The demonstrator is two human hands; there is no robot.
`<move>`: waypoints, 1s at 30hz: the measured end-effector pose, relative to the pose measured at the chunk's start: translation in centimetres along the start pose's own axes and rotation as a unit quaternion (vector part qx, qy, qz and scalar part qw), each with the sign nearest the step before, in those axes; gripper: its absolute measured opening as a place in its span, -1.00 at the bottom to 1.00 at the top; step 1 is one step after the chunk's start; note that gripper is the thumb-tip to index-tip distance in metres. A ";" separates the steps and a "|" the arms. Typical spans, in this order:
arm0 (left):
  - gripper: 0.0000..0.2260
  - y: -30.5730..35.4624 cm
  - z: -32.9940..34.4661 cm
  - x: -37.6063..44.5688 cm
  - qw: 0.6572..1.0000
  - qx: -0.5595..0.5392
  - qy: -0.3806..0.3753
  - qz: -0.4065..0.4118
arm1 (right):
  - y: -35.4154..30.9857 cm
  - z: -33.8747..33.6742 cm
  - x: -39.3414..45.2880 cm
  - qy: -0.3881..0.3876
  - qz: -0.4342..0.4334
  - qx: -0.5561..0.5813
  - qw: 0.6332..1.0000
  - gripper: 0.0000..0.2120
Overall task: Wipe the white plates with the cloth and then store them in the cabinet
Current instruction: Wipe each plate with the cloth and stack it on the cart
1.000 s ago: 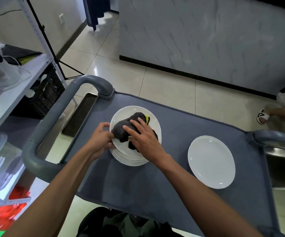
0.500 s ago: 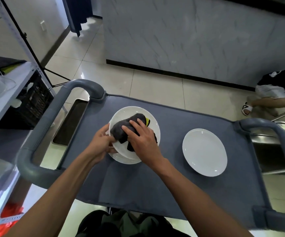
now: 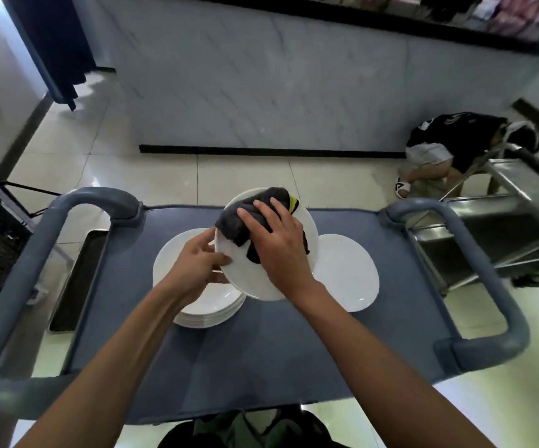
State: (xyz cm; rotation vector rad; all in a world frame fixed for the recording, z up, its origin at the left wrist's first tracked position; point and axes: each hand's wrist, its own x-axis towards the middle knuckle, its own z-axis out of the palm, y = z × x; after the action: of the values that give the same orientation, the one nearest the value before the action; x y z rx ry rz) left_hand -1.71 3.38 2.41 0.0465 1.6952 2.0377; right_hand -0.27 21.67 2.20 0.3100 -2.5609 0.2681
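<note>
Now the left hand [image 3: 197,263] pinches the nine o'clock rim of a white plate [image 3: 255,282] lifted above the stack of plates [image 3: 203,305] on the cart [image 3: 261,367]. Over it the right hand [image 3: 278,244] presses a dark cloth [image 3: 236,221] with spread fingers. Another plate [image 3: 349,273] lies at three o'clock.

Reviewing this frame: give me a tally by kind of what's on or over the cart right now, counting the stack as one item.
Plate held up, being wiped: 1
Plate stack: 1
Single plate lying flat: 1
Dark cloth: 1
Hands, left hand and right hand: 2
Total: 6
</note>
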 end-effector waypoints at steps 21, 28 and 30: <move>-0.47 1.4 11.4 3.3 0.989 -0.077 0.121 0.043 | 13.2 -6.5 -1.7 -0.036 0.044 0.013 0.998 -0.42; -0.51 1.4 15.4 3.9 0.981 -0.062 0.176 0.055 | 12.9 -6.7 -5.7 -0.063 0.039 0.114 0.991 -0.39; -0.53 1.3 16.3 3.9 0.980 -0.049 0.185 0.058 | 12.5 -6.7 -6.4 -0.054 0.036 0.141 0.988 -0.37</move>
State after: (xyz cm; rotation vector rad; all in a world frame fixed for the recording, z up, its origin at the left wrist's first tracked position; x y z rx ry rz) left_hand -0.28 19.64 6.27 -0.2897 1.8388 2.3262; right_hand 4.89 36.34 2.80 0.3441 -2.6435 0.6604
